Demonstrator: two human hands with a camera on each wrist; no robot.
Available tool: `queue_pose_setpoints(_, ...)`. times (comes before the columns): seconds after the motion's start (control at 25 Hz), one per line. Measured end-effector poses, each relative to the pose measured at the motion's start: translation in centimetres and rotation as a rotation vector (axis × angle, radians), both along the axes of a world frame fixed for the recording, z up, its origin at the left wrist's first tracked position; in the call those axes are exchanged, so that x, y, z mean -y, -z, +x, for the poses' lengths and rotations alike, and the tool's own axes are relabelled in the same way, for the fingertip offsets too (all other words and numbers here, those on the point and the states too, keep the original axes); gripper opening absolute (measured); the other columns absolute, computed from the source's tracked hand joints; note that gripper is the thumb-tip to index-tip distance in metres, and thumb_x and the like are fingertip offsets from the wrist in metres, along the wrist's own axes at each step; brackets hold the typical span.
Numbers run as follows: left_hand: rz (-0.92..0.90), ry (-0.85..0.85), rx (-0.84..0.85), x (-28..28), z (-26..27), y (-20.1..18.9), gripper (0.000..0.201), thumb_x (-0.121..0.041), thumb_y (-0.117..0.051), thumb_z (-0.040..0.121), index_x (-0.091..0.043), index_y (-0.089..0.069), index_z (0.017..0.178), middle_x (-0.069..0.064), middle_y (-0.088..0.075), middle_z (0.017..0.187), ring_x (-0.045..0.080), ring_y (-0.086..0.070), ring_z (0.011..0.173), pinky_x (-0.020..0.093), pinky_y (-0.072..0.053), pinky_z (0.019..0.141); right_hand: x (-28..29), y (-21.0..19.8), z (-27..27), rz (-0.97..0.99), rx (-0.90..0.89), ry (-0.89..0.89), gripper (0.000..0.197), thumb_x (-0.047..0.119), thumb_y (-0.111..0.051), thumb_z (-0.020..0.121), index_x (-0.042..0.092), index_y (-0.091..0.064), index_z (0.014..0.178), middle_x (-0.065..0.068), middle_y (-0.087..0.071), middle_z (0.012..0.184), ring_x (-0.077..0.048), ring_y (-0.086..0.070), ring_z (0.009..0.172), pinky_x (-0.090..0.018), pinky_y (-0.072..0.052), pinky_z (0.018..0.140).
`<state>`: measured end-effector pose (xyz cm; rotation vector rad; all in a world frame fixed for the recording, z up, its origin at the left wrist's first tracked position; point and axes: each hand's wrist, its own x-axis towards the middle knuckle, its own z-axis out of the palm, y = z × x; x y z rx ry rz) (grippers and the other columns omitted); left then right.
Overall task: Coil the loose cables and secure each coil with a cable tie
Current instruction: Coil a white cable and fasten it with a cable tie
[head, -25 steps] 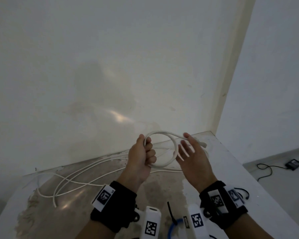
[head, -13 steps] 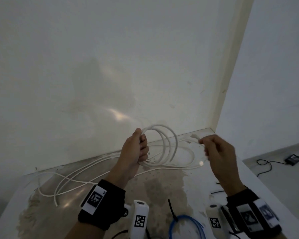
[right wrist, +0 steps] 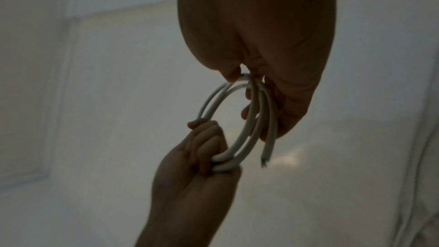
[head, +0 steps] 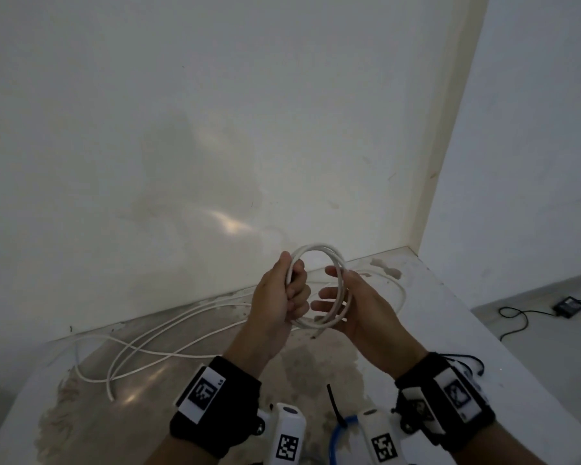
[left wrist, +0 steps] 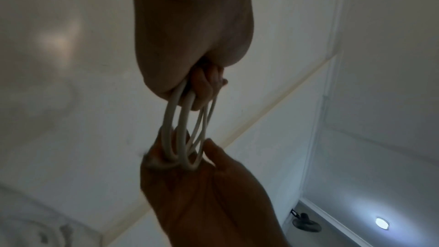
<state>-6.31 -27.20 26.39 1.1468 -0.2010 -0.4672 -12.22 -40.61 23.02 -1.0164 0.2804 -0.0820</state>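
Several round loops of smooth white cable (head: 319, 286), held as a coil above the table (head: 450, 330), hang between both hands. Left hand (head: 279, 297), at 9 o'clock of the coil, has its fingers curled tightly around the bunched strands. Right hand (head: 359, 307), at 3 o'clock, has loosely spread fingers (head: 322, 305) passing through the ring, strands resting against the palm; a frayed cut end (right wrist: 264, 162) dangles below. Remaining cable trails in slack curves across the mottled, glossy tabletop toward 8 o'clock. Blue cable (head: 341, 431) and black cable tie (head: 334, 406) lie at 6 o'clock.
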Motion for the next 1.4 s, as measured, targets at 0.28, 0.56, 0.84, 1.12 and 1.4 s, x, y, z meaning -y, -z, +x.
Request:
queue_pose_setpoints(0.28,-0.003,-0.263,0.024,1.6,-0.8,2.2,0.048,-0.042,-0.030,0.104,-0.021,-0.033,0.061,-0.004,-0.022,0.050,0.010,-0.019,0.039,0.023,-0.017,0.038,-1.1,-0.7,0.6,0.111,0.033,0.119,0.030,0.030,-0.045,0.104,0.009,-0.066,0.110,0.002,-0.035,0.060,-0.011,-0.034,0.047,-0.025,-0.039,0.046)
queue_pose_setpoints(0.56,0.289,-0.008,-0.031,0.5,0.9,2.9,0.043,-0.039,-0.037,0.101,-0.007,-0.065,0.104,0.005,-0.064,0.065,0.022,-0.059,0.049,0.037,-0.048,0.064,3.2,0.1,0.8,-0.703,0.064,0.111,0.031,0.032,-0.044,0.103,0.021,-0.071,0.090,0.001,-0.033,0.057,-0.009,-0.029,0.047,-0.025,-0.025,0.044)
queue_pose_setpoints(0.84,-0.015,0.000,-0.131,4.1,-2.4,3.3,0.043,-0.031,-0.027,0.105,-0.010,-0.052,0.077,-0.003,-0.037,0.046,0.014,-0.042,0.041,0.030,-0.040,0.057,4.6,0.2,0.9,-0.082,0.022,0.242,0.024,0.024,-0.050,0.100,0.006,-0.066,0.097,0.004,-0.024,0.055,-0.008,-0.018,0.044,-0.022,-0.016,0.040)
queue_pose_setpoints(1.12,-0.040,-0.294,-0.010,5.7,-2.9,3.3,0.038,-0.027,-0.029,0.104,-0.017,-0.038,0.068,-0.007,-0.023,0.048,0.010,-0.019,0.040,0.025,-0.019,0.043,0.5,3.1,-0.7,0.280,-0.020,0.247,0.020,0.024,-0.041,0.104,0.009,-0.055,0.101,0.002,-0.037,0.057,-0.012,-0.039,0.049,-0.026,-0.038,0.057)
queue_pose_setpoints(1.4,0.190,0.035,-0.069,3.6,-1.6,4.5,0.046,-0.046,-0.031,0.102,-0.012,-0.059,0.113,0.010,-0.065,0.072,0.025,-0.065,0.060,0.034,-0.056,0.062,4.6,4.6,-2.0,-0.239,-0.042,0.258,0.025,0.025,-0.036,0.106,0.009,-0.051,0.093,0.002,-0.031,0.060,-0.013,-0.031,0.051,-0.029,-0.041,0.055)
